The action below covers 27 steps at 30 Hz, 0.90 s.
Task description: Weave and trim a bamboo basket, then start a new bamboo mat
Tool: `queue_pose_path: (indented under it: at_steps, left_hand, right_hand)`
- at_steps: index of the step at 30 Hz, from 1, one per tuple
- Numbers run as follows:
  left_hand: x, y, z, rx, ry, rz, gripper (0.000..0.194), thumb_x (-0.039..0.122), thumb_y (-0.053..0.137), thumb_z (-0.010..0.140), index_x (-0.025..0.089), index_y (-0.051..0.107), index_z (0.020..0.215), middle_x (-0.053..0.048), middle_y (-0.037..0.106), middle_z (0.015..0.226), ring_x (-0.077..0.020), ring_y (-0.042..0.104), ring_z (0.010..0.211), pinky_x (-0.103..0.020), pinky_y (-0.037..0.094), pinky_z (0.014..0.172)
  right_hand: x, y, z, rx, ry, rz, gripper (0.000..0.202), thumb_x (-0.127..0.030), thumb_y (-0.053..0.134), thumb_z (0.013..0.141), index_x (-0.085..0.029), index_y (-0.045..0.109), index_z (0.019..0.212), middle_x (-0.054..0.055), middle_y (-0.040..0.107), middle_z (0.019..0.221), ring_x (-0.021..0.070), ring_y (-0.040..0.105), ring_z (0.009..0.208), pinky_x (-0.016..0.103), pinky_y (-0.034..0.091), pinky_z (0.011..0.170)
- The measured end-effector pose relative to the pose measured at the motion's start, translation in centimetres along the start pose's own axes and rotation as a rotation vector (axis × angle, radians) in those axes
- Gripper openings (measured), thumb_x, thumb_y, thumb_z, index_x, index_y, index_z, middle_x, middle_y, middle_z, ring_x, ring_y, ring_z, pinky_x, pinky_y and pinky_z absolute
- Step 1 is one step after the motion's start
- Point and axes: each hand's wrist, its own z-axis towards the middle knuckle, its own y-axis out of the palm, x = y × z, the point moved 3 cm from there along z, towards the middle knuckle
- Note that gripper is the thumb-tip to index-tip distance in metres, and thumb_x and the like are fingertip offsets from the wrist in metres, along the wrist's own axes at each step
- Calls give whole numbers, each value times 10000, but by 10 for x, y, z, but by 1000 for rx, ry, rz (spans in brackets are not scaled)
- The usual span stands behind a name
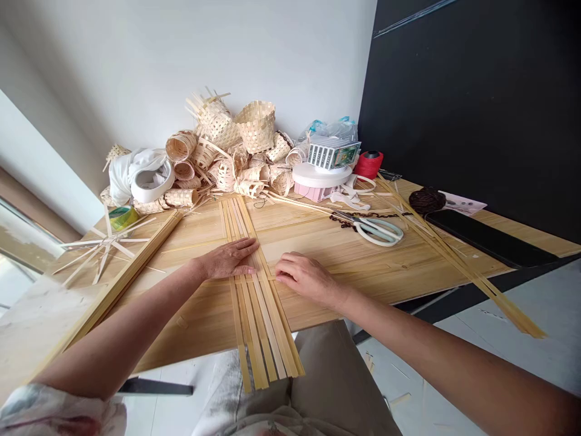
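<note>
Several long flat bamboo strips lie side by side on the wooden table, their near ends sticking out past its front edge. My left hand rests flat across the middle of these strips, fingers stretched to the right. Just right of the strips is my right hand, its fingers curled together at a thin crosswise strip; what the fingertips hold, if anything, is too small to make out. Thin crosswise strips run out to both sides near the hands.
A bundle of strips and a star-shaped strip base lie left. Woven baskets are piled at the back. Scissors, a black phone, dark yarn and loose strips lie right.
</note>
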Motion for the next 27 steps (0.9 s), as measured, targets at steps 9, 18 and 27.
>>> queue_pose_path:
  at_steps: [9,18,27]
  left_hand:
    - [-1,1,0,11,-3,21,765,601,327,815,72,231,1360,-167,202,1434,-214,145,1330,-298,154,1077]
    - [-2,-8,0,-62,-17,-17,770,603,367,801,90,235,1360,-157,196,1436,-220,160,1324,-302,178,1065]
    - [-8,-9,0,-138,19,-9,693,506,369,848,101,180,1378,-145,149,1443,-210,119,1329,-322,153,1069]
  right_hand:
    - [10,6,21,9,-2,-8,88,-116,575,772,-167,583,702,16,564,740,154,507,734,248,362,661]
    - [21,9,35,26,23,-18,72,-172,629,739,-173,564,710,-5,550,743,129,505,703,218,347,628]
    - [20,8,37,-7,17,-60,87,-191,633,753,-171,559,711,-6,549,729,130,506,706,219,353,636]
